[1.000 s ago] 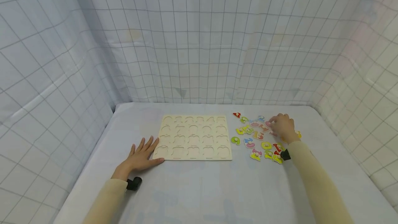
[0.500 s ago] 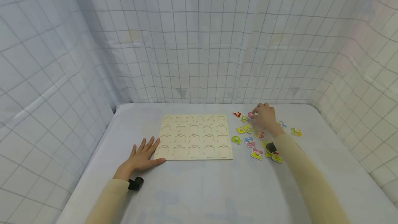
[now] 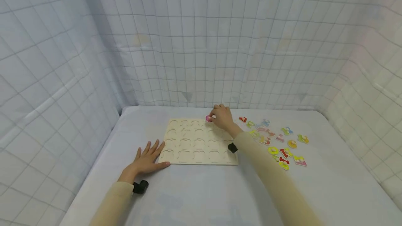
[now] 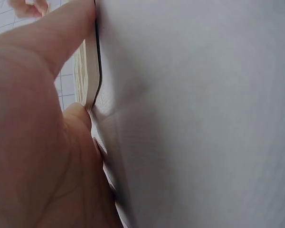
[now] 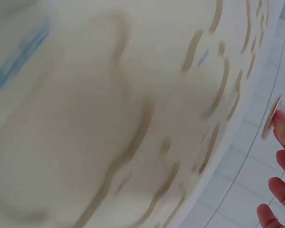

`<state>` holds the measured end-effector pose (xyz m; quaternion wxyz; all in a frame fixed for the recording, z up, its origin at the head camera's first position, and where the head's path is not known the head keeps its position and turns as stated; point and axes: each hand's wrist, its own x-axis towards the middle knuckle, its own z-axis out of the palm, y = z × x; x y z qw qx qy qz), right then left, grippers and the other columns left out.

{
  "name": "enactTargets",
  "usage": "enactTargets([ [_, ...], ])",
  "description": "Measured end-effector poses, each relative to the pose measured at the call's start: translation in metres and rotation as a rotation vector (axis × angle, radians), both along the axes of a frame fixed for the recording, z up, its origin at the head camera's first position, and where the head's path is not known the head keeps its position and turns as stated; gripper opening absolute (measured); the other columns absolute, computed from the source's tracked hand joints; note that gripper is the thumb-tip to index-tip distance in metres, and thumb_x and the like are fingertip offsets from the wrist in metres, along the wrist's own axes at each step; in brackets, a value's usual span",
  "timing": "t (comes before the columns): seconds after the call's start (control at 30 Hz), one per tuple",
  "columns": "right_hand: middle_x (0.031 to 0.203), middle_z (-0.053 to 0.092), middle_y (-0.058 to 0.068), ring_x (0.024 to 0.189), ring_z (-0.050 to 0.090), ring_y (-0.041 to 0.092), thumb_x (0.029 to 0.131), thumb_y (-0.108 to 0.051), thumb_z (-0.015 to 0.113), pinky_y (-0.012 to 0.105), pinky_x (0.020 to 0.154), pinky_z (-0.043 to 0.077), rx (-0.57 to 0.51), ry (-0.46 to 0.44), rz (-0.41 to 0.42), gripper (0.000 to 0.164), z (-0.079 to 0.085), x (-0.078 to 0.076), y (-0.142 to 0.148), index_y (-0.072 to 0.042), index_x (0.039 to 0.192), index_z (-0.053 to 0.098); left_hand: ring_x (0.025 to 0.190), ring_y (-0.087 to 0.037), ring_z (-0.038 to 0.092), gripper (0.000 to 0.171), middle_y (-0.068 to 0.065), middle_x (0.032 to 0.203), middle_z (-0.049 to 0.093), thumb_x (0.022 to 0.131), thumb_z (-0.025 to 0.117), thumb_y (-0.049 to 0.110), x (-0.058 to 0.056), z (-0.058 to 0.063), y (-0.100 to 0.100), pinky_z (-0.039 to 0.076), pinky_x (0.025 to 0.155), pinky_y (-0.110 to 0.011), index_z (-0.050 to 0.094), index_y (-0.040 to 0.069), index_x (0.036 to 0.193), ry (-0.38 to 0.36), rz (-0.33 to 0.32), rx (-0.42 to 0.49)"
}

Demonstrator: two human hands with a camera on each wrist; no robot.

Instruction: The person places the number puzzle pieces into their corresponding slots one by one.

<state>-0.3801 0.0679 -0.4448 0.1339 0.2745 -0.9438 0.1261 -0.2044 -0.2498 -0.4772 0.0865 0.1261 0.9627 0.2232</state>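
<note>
Right hand (image 3: 222, 117), grip clamped on a pink piece (image 3: 208, 118) raised near the far edge of the board (image 3: 191, 144); left hand (image 3: 146, 161), fingers spread, touches the board's left side (useful bracing). Level, outline-matched lowering seems best.

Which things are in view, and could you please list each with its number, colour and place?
Puzzle board: one, cream, on the table
Pink piece: one, pink, held near the board's far edge
Loose pieces: many, some overlapping; mixed colours; right of the board
Table: one, white, under everything
Gridded cloth: count unclear, white with dark lines, behind and at both sides
Black devices: two, black, at the wrists
Sleeves: two, cream, on both arms
Hands: two, bare; left at the board's near-left corner, right pinching the pink piece
</note>
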Motion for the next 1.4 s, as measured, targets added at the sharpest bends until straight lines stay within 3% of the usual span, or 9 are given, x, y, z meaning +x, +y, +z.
enactTargets([
  [0.07,0.095,0.058,-0.001,0.09,0.049,0.022,0.087,-0.032,0.07,0.042,0.079,0.041,0.008,-0.018,0.017,0.018,-0.003,0.0,-0.023,-0.016,0.091,0.074,0.138,-0.047,-0.004,0.093,-0.022,0.155,0.009,0.086,0.057,0.06,0.0,0.003,0.003,-0.01,0.102,-0.065,0.019,0.007,0.152,-0.013,0.006,-0.002],
  [0.23,0.096,0.058,-0.004,0.09,0.049,0.018,0.088,-0.035,0.068,0.037,0.077,0.042,0.032,-0.06,0.041,0.018,-0.008,0.003,-0.069,-0.019,0.092,0.074,0.139,-0.044,-0.007,0.096,-0.018,0.156,0.008,0.083,0.053,0.067,-0.004,-0.009,0.006,-0.013,0.103,-0.063,0.018,0.011,0.153,-0.019,0.002,-0.003],
  [0.47,0.09,0.057,-0.005,0.086,0.051,0.016,0.089,-0.038,0.066,0.033,0.075,0.041,0.048,-0.108,0.011,0.02,-0.016,0.003,-0.104,-0.02,0.093,0.075,0.141,-0.039,-0.008,0.099,-0.013,0.157,0.007,0.08,0.048,0.075,-0.011,-0.022,0.015,-0.012,0.104,-0.061,0.016,0.016,0.153,-0.013,-0.004,-0.029],
  [0.7,0.093,0.058,-0.006,0.091,0.053,0.017,0.089,-0.036,0.067,0.036,0.082,0.04,0.079,-0.122,-0.043,0.017,-0.026,0.003,-0.117,-0.022,0.094,0.074,0.141,-0.038,-0.008,0.098,-0.012,0.158,0.006,0.081,0.048,0.074,-0.011,-0.026,0.023,-0.012,0.104,-0.062,0.015,0.017,0.154,-0.013,-0.027,-0.037],
  [1.03,0.093,0.058,-0.006,0.091,0.053,0.017,0.089,-0.035,0.066,0.034,0.08,0.038,0.092,-0.1,-0.065,0.016,-0.031,0.006,-0.126,-0.022,0.095,0.074,0.141,-0.036,-0.007,0.099,-0.008,0.158,0.007,0.08,0.046,0.077,-0.014,-0.036,0.02,-0.01,0.105,-0.061,0.016,0.019,0.154,0.013,-0.004,-0.064],
  [1.4,0.091,0.058,-0.004,0.092,0.054,0.018,0.09,-0.037,0.064,0.036,0.082,0.042,0.049,-0.122,-0.094,0.02,-0.031,0.004,-0.117,-0.019,0.093,0.073,0.141,-0.036,-0.008,0.097,-0.009,0.158,0.006,0.081,0.051,0.072,-0.016,-0.024,0.029,-0.012,0.105,-0.059,0.015,0.018,0.153,-0.017,-0.027,-0.037],
])
